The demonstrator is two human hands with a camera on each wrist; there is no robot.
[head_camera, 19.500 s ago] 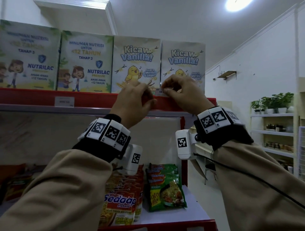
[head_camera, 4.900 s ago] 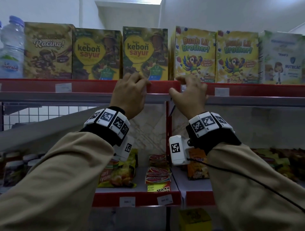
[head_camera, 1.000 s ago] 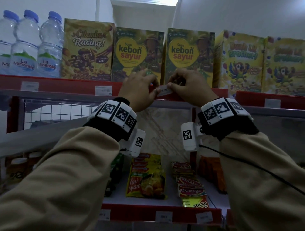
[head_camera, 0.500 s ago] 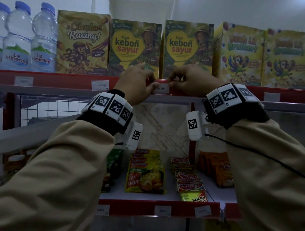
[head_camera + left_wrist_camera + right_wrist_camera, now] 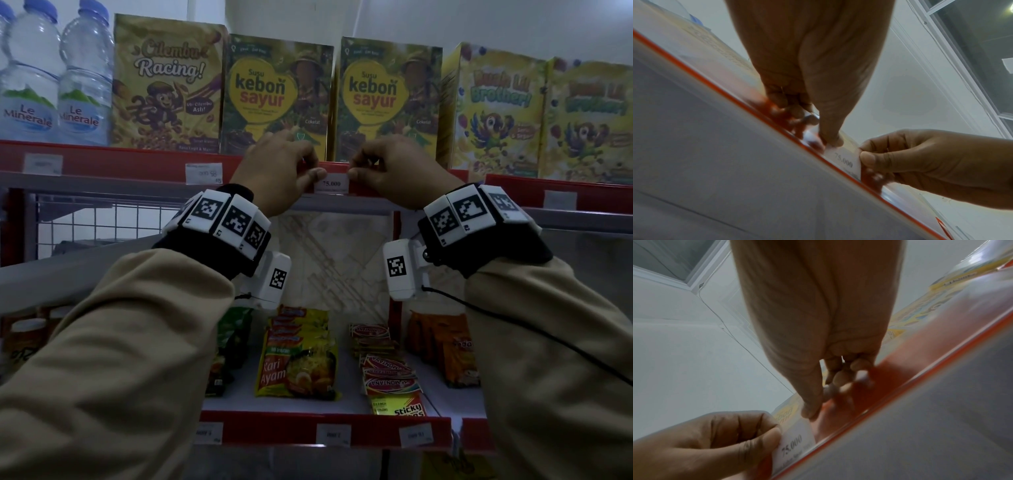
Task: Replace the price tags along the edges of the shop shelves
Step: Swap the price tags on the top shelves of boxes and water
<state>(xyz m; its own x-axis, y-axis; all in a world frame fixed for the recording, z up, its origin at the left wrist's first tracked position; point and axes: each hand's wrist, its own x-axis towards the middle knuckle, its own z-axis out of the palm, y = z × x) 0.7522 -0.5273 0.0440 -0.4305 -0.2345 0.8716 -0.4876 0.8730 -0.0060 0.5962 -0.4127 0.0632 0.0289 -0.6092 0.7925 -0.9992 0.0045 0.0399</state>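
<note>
Head view alone takes in the stock: water bottles [image 5: 54,78] at the far left, then cereal boxes [image 5: 277,96] along the top shelf, noodle packets [image 5: 294,359] on the shelf below, and other tags [image 5: 203,173] further along the red shelf edge [image 5: 102,161]. Wrist views, looking up from beneath, show only that edge strip, both hands and the ceiling, yet they give the grip plainly. A white price tag [image 5: 331,184] reading 75.000 sits in the edge strip below the two kebon sayur boxes. The left hand [image 5: 284,168] has its fingers curled, thumb on the tag's left end; the right hand [image 5: 387,168] is likewise curled, its thumb on the tag's right end, pinching it.
</note>
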